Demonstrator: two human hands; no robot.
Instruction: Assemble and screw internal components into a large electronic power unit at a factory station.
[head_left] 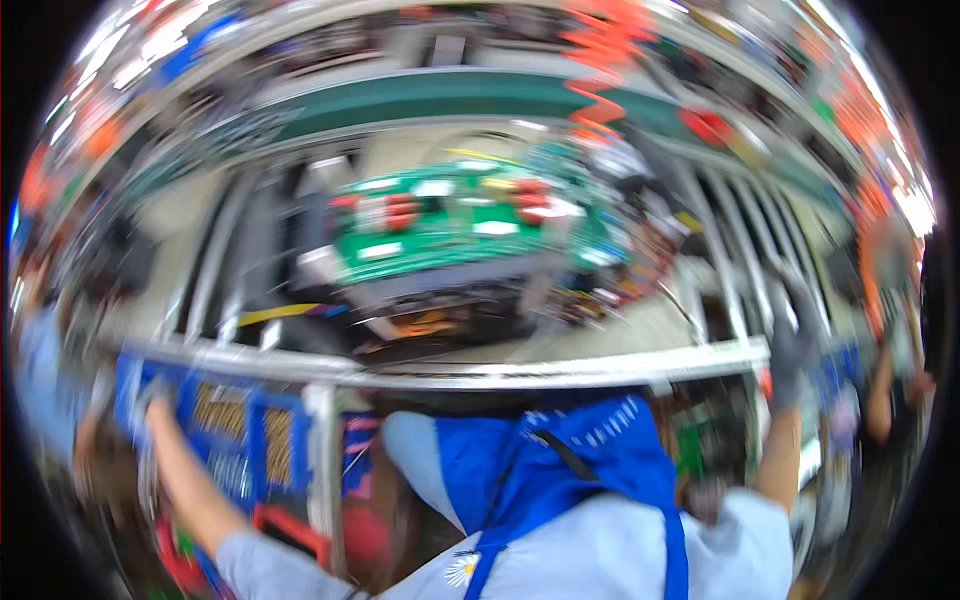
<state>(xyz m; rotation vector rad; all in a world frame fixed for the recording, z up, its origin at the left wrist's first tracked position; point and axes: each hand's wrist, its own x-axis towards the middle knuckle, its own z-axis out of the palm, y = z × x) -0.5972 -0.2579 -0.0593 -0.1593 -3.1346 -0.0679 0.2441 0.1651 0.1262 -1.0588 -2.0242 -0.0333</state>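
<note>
My left hand [155, 394] reaches down at the left side of a blue parts bin [252, 440], whose compartments hold small brass-coloured pieces. Blur smears its fingers, so what they hold, if anything, is unclear. Out to the right, my right hand [793, 335] wears a grey glove and lies over the conveyor rollers [725, 250], fingers stretched and apparently bare of any object. Between the hands, beyond the metal rail [480, 374], sits a large assembly with a green board [440, 228] carrying red and white parts. Bundled wires [610, 290] crowd its right end.
An orange coiled hose [597, 85] hangs at the back. A green beam [420, 95] runs across behind the assembly. A red handle [292, 528] is below the blue bin. Co-workers stand at the far left, in a blue sleeve [50, 370], and at the far right.
</note>
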